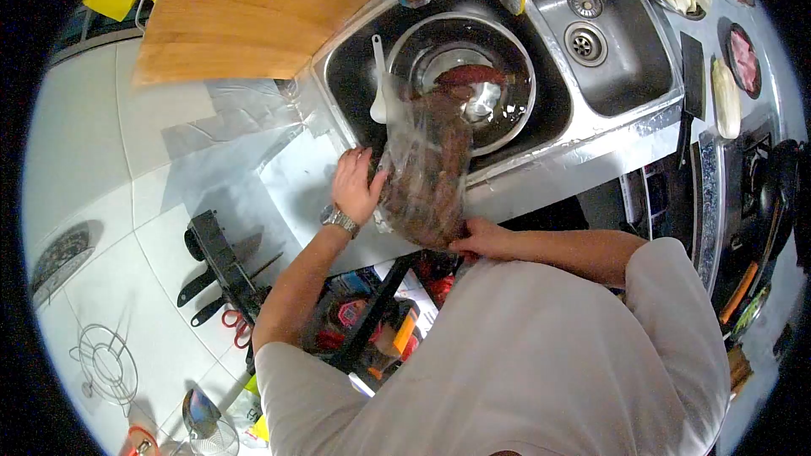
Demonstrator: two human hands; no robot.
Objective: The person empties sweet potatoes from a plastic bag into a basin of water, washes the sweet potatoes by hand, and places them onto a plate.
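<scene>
A clear plastic bag with brown, elongated pieces inside is tilted over the front edge of the left sink. My right hand grips the bag's lower end. Against the bag's left side is my left hand, its fingers partly spread; whether it grips the plastic I cannot tell. Beyond the bag, a round metal bowl with water stands in the left sink, and a reddish-brown piece lies in it. A white spoon rests beside the bowl on the left.
A wooden board stands left of the sink. The right basin has two drains. A cleaver lies right of it, near a plate of meat. Knives in a black rack are at the left.
</scene>
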